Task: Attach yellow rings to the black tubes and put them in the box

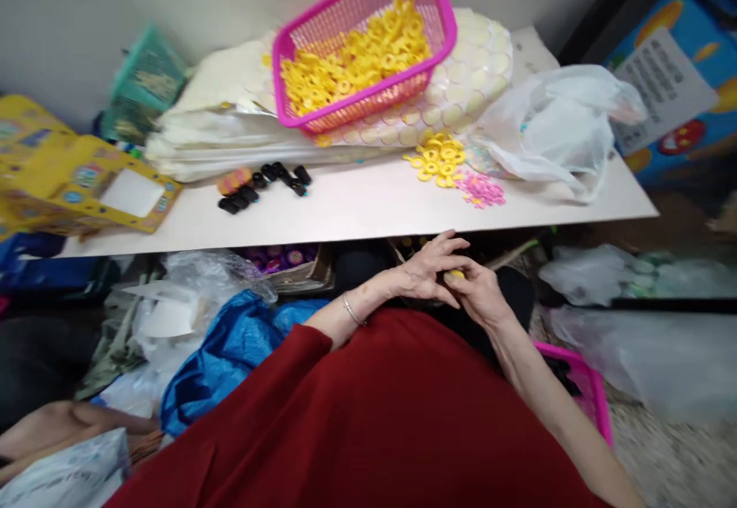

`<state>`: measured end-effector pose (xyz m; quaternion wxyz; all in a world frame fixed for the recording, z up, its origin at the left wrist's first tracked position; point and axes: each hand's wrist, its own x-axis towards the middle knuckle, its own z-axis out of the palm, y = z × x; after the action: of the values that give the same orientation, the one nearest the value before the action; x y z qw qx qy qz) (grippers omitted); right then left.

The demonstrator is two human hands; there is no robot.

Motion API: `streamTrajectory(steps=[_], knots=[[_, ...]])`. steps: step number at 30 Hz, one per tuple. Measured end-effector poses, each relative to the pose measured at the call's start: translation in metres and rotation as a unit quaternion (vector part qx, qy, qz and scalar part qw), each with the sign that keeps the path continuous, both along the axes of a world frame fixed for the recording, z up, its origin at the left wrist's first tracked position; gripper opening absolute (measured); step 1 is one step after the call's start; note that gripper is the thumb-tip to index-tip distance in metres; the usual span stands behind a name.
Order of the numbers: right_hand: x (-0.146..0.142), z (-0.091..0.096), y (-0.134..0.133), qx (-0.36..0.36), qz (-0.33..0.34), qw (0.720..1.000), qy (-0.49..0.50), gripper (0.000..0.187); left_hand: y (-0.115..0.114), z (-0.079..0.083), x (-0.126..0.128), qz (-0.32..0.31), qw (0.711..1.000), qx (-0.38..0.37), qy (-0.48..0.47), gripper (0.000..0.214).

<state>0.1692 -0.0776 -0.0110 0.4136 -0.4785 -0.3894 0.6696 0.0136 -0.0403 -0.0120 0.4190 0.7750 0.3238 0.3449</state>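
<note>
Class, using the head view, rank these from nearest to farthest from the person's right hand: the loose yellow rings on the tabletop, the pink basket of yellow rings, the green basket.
1. Loose yellow rings, on the tabletop just beyond the right hand.
2. Pink basket of yellow rings, farther back, centre.
3. Green basket, far left by the wall.

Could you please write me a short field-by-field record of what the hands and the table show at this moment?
left hand: in the lap below the table edge, fingers meeting the other hand
right hand: pinching a small yellow piece together with the left
pink basket: tilted on white sheets, full of yellow rings
table: loose yellow rings, pink pieces, black parts
</note>
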Motion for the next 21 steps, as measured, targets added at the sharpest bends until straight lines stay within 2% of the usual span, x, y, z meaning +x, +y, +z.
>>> streamTrajectory(steps=[2,3,4,5,7,8,10,12,17,19,21], knots=[[0.0,-0.009,0.015,0.07,0.041,0.985,-0.154,0.04,0.014,0.006,-0.027,0.103,0.993,0.05,0.002,0.056],[0.0,-0.012,0.023,0.115,0.071,0.956,-0.259,0.04,0.022,0.011,-0.045,0.183,0.98,0.072,0.008,0.051],[0.0,-0.014,0.032,0.15,0.11,0.915,-0.357,0.039,0.03,0.018,-0.065,0.278,0.956,0.087,0.027,0.044],[-0.001,-0.015,0.039,0.174,0.153,0.865,-0.444,0.036,0.038,0.026,-0.085,0.382,0.918,0.09,0.065,0.037],[-0.004,-0.013,0.051,0.177,0.237,0.77,-0.565,0.032,0.052,0.042,-0.123,0.555,0.802,0.058,0.214,0.029],[-0.005,-0.011,0.056,0.164,0.271,0.736,-0.599,0.031,0.058,0.049,-0.139,0.596,0.742,0.032,0.305,0.029],[-0.009,-0.009,0.065,0.131,0.312,0.696,-0.633,0.03,0.068,0.059,-0.163,0.632,0.702,0.014,0.329,0.03],[-0.01,-0.01,0.073,0.113,0.317,0.688,-0.643,0.027,0.073,0.064,-0.175,0.629,0.685,-0.009,0.368,0.031],[0.001,-0.012,0.084,0.1,0.276,0.698,-0.653,0.028,0.074,0.061,-0.183,0.608,0.682,-0.026,0.407,0.025],[0.01,-0.008,0.081,0.121,0.248,0.721,-0.635,0.027,0.073,0.056,-0.188,0.608,0.682,-0.019,0.406,0.025],[0.02,-0.001,0.075,0.139,0.248,0.767,-0.575,0.023,0.072,0.051,-0.195,0.609,0.695,0.007,0.382,0.019]])
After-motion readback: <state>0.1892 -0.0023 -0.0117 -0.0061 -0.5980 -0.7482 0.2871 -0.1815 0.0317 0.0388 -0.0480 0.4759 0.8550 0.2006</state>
